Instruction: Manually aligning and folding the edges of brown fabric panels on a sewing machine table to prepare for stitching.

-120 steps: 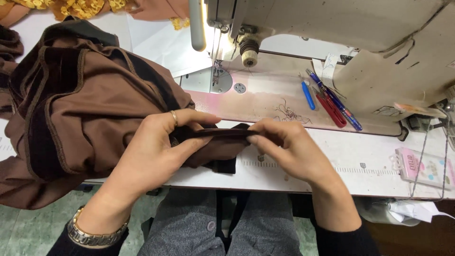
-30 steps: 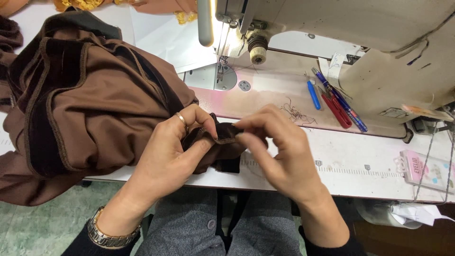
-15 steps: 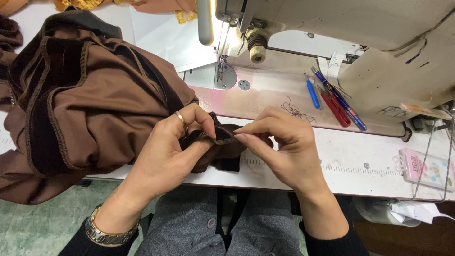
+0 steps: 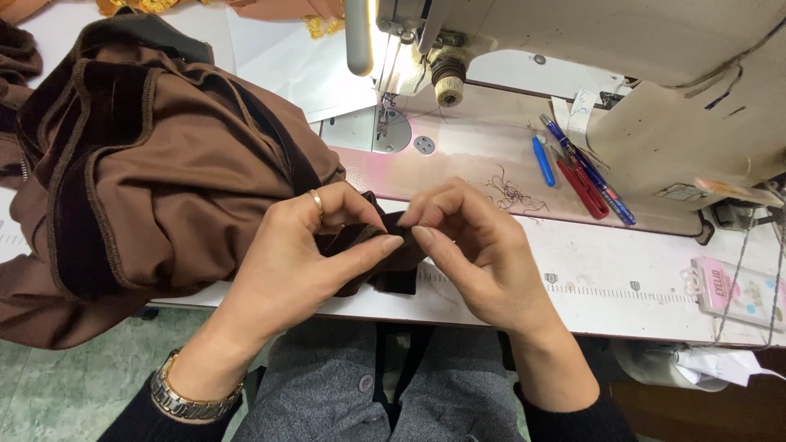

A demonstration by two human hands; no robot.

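A bulky brown garment (image 4: pixel 147 180) with dark velvet trim is heaped on the left of the sewing table. My left hand (image 4: pixel 303 254), with a ring and a metal wristwatch, pinches a dark brown strip (image 4: pixel 385 245) of that garment between thumb and fingers. My right hand (image 4: pixel 483 254) meets it from the right, fingertips gripping the same strip at its folded end. Both hands hover over the table's front edge, in front of the sewing machine (image 4: pixel 573 49).
The machine's needle area and round plate (image 4: pixel 393 131) lie just behind the hands. A blue tool (image 4: pixel 543 160), a red tool (image 4: pixel 583 187) and a pen lie to the right, near loose thread (image 4: pixel 512 195). A small pink packet (image 4: pixel 741 290) rests at far right. A printed ruler runs along the table.
Four seconds ago the strip was stretched out between my hands; now they have drawn together and pinch its folded end. The garment pile has barely moved.
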